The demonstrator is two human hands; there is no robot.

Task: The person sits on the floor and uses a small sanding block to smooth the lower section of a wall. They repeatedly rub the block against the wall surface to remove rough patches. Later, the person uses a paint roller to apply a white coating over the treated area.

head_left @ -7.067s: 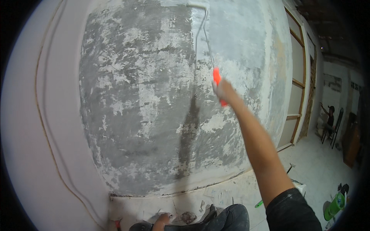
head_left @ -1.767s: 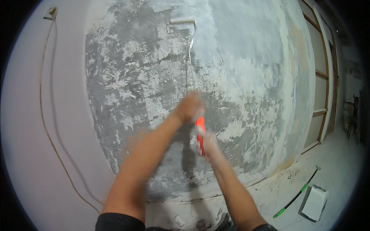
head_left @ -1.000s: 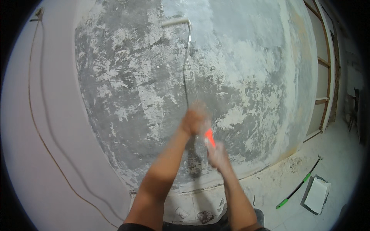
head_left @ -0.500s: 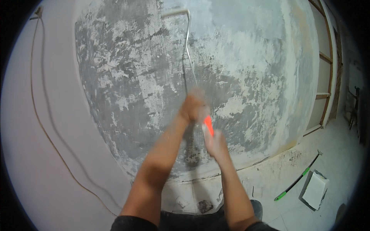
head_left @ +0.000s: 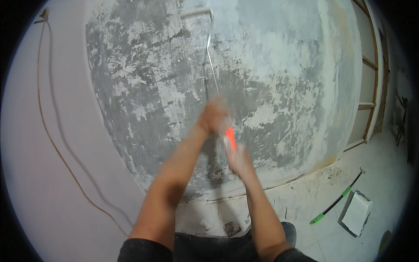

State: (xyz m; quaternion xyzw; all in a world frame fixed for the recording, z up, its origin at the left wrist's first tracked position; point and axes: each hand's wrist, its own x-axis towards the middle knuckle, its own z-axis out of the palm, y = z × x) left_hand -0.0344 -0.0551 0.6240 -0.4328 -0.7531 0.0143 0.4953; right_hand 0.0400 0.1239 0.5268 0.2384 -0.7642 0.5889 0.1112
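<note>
A paint roller (head_left: 211, 65) with a bent metal rod and an orange grip reaches up the patchy grey-and-white wall (head_left: 152, 94). Its pale roller sleeve (head_left: 195, 12) lies against the upper part of that wall. My left hand (head_left: 214, 115) is wrapped round the handle just below the rod, somewhat blurred. Lower down, my right hand (head_left: 239, 159) grips the same handle, and the orange part shows between the two hands. Both arms stretch forward from black sleeves.
A paint tray (head_left: 357, 214) with white contents sits on the floor at the right. Beside it lies a long black-and-green pole (head_left: 336, 201). A cable (head_left: 59, 153) hangs down the left wall. A wooden-framed panel (head_left: 369, 83) stands at the right.
Both hands and the roller handle have shifted slightly left and up. The roller sleeve has moved only a little. Tray and pole stay where they were.
</note>
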